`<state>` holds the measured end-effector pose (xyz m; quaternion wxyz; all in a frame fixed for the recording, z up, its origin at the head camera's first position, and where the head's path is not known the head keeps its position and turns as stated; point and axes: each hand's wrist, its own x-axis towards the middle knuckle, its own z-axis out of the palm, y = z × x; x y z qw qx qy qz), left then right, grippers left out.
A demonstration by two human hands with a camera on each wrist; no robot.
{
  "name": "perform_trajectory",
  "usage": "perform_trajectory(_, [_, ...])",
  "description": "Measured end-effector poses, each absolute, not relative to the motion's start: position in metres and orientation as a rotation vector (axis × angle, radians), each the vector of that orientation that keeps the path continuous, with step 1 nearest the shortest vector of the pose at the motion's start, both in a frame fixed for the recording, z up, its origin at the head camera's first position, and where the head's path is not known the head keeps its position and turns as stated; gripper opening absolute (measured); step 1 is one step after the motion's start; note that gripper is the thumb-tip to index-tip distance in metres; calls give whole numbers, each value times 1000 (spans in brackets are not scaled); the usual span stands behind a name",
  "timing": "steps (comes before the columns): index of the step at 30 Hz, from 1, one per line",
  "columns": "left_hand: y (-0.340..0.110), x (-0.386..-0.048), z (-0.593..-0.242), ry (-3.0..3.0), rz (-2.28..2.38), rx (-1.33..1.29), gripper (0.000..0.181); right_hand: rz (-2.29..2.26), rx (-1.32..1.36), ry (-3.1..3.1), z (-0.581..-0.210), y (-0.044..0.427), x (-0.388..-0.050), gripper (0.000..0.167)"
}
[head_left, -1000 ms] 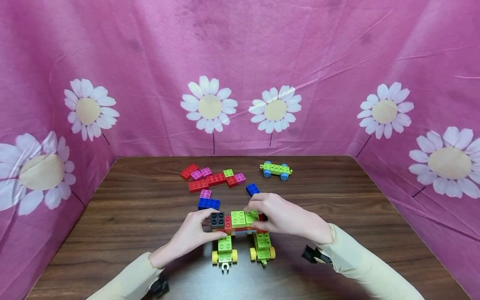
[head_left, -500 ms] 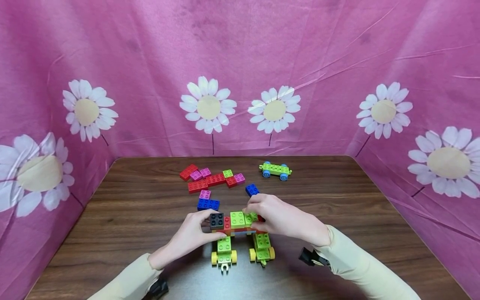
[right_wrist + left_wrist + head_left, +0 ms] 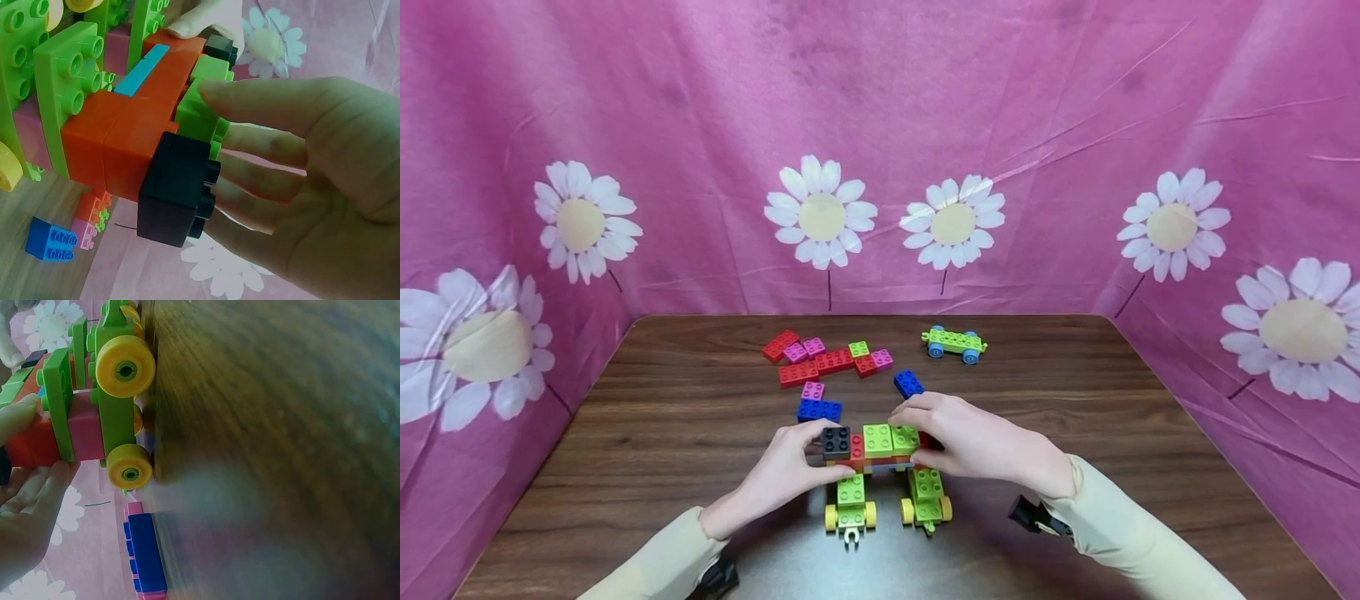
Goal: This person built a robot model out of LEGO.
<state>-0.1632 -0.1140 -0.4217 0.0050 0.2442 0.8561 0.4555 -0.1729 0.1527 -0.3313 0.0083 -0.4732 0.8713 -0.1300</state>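
Observation:
A vehicle of toy bricks stands in front of me, its red brick body [image 3: 857, 454] bridging two green wheeled bases [image 3: 852, 510] with yellow wheels. Two light green bricks [image 3: 877, 439] sit side by side on top. My left hand [image 3: 786, 468] grips the left end, thumb in front and fingers behind, by a black brick [image 3: 837, 442]. With thumb and curled fingers, my right hand [image 3: 977, 435] pinches the right-hand green brick [image 3: 197, 106]. Another black brick [image 3: 175, 190] tops the right end in the right wrist view; my hand hides it in the head view.
Behind the vehicle lie blue bricks [image 3: 819, 410] and several red bricks [image 3: 798, 373] with pink and green ones among them. A green base with blue wheels [image 3: 953, 342] stands at the back. A pink flowered cloth [image 3: 880, 100] surrounds the wooden table [image 3: 662, 400].
My right thumb has shifted slightly right and down, so more of the right-hand green brick shows. The left hand keeps its grip, and the vehicle has stayed in place.

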Motion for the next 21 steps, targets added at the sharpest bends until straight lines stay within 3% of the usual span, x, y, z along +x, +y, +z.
perform_trajectory(21, [-115, -165, -424, 2674, 1405, 769, 40, -389, -1452, 2638, -323, 154, -179, 34])
